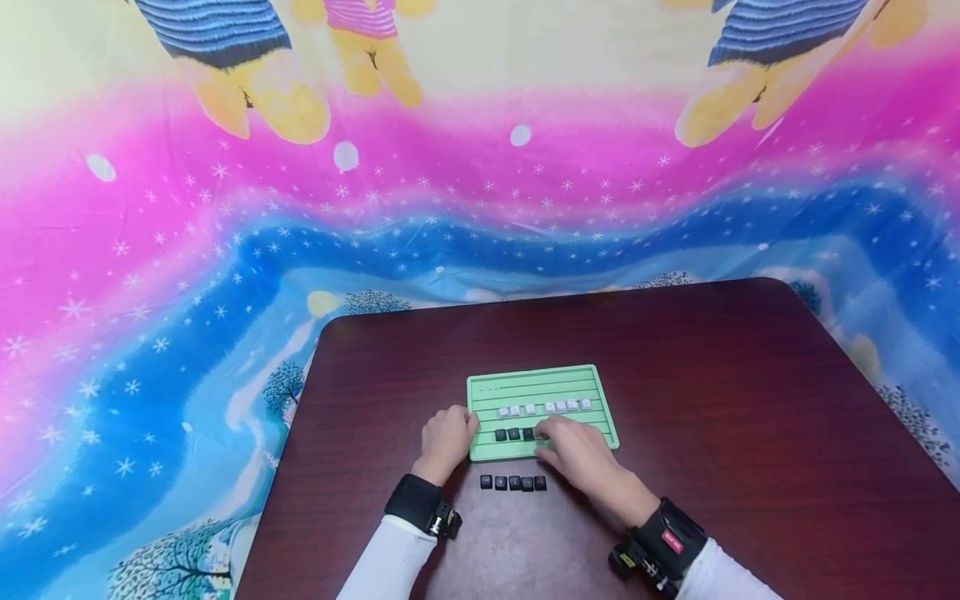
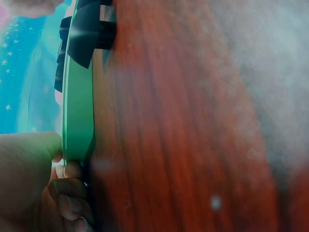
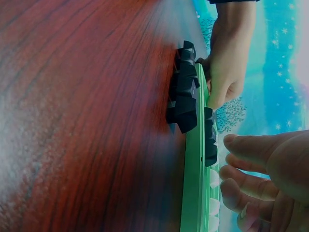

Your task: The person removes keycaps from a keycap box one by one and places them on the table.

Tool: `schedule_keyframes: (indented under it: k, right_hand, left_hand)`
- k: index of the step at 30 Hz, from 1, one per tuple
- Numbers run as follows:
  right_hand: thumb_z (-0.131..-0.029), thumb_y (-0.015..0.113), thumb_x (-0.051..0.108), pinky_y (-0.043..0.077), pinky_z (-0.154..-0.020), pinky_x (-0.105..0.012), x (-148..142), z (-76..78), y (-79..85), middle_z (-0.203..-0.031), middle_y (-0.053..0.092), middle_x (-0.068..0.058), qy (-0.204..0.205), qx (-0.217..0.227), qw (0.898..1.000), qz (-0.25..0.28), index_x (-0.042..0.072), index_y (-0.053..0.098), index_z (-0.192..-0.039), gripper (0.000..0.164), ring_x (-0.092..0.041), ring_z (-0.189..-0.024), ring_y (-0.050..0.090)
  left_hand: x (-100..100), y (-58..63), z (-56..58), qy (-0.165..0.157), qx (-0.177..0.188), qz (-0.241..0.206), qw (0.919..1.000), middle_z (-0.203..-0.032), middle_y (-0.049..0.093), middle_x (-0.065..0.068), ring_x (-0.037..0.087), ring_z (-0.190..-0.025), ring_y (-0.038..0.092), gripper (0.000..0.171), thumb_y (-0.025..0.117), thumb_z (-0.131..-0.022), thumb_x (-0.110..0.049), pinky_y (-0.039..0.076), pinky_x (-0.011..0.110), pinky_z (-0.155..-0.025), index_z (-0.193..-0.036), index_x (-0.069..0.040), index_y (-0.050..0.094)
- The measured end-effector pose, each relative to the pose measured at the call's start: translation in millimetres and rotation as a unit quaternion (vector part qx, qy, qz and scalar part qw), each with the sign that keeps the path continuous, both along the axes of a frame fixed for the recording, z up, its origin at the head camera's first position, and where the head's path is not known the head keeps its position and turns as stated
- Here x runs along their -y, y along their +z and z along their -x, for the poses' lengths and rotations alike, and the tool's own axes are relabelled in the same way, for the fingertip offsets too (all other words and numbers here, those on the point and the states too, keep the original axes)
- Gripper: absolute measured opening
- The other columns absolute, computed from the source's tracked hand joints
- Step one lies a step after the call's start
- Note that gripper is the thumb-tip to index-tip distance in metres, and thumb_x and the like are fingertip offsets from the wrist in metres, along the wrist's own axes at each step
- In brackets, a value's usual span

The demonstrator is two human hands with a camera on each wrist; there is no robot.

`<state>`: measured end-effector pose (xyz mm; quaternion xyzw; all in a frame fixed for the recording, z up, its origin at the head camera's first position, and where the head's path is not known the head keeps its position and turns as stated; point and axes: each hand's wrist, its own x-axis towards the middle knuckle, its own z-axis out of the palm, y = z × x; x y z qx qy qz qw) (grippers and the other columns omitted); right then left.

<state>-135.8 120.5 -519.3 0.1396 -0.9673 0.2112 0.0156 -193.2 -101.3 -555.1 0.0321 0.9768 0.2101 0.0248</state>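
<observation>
A light green ridged tray (image 1: 536,386) lies on the table. My left hand (image 1: 447,437) grips its left edge; in the left wrist view the thumb and curled fingers pinch the green rim. My right hand (image 1: 583,454) is over the tray's lower right part, its fingertips beside a black keycap (image 1: 528,434) at the end of a short row. The right wrist view shows the thumb (image 3: 246,146) and bent fingers apart, with nothing seen between them. White keycaps (image 1: 561,406) stand in a tray row farther back. Several more black keycaps (image 1: 514,482) line up on the table before the tray.
The dark red-brown wooden table (image 1: 720,375) has rounded far corners. Behind it hangs a colourful cloth (image 1: 480,183) with snowflakes and cartoon figures. Each wrist wears a black band (image 1: 415,502) with a small camera.
</observation>
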Motion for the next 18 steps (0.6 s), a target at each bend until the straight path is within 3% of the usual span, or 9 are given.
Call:
schedule_keyframes:
  k: [18]
  right_hand:
    - [-0.087,0.079,0.025,0.054,-0.067,-0.034,3.6,8.0,1.7,-0.095,0.072,0.004,0.007,0.0,1.0,-0.006,0.018,0.075,-0.103,0.018,-0.014,-0.083,0.069]
  left_hand:
    - [-0.9,-0.1,0.0,-0.002,-0.002,-0.005,1.0,-0.051,0.027,-0.006,0.014,-0.045,0.029,0.048,0.053,-0.098,-0.025,0.024,0.029,-0.046,-0.055,-0.018,0.035]
